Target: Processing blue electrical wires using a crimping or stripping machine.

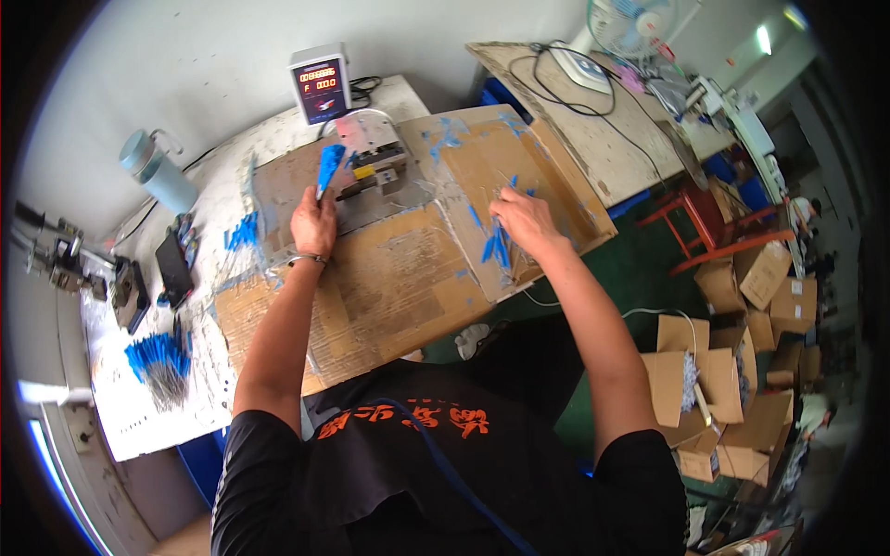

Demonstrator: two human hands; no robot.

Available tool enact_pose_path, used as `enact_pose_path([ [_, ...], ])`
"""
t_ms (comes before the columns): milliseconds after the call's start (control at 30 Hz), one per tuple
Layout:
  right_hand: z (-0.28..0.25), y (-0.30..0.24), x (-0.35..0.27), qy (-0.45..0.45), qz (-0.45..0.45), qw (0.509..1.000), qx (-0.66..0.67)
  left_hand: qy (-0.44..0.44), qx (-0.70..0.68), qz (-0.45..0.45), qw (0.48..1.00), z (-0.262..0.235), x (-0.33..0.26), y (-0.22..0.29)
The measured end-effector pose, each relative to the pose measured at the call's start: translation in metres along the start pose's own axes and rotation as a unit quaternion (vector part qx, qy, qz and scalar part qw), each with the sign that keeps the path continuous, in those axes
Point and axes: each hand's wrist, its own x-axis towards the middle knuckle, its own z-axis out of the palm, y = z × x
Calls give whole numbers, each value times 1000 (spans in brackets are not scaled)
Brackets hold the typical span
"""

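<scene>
My left hand (313, 222) is closed round an upright bundle of thin blue strips (330, 165), beside a small metal bench machine (378, 167) with a yellow label. On the right, my right hand (525, 219) has its fingers pinched together over a cardboard tray (556, 185). Bits of blue and thin wire-like ends stick out at those fingertips; exactly what they grip is too small to make out. Loose blue strips (497, 246) lie under and beside that hand.
A counter box with a red display (321, 83) stands behind the machine. Along the left are a light-blue bottle (159, 172), a phone (173, 263) and a pile of blue-topped wires (159, 363). Open cardboard boxes (709, 380) and a red chair (709, 222) stand at right.
</scene>
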Motion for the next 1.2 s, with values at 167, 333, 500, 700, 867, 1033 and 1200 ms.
enact_pose_path([
  [167,-12,-1,5,14,-119,992,-40,5,-13,-15,1000,1,0,-2],
  [333,-28,-14,1,60,-136,988,-26,37,-2,6,999,1,1,-1],
  [500,-7,-59,9,91,-22,990,108,50,-45,-22,998,3,1,-1],
  [700,76,-121,52,48,134,914,380,57,-73,-40,995,4,1,-2],
  [867,97,-127,66,58,199,875,438,38,-65,-41,996,2,2,0],
  [1033,97,-127,66,56,183,882,432,26,-47,-41,998,0,1,4],
  [1200,98,-129,64,70,183,870,453,10,-55,-47,997,-2,0,7],
])
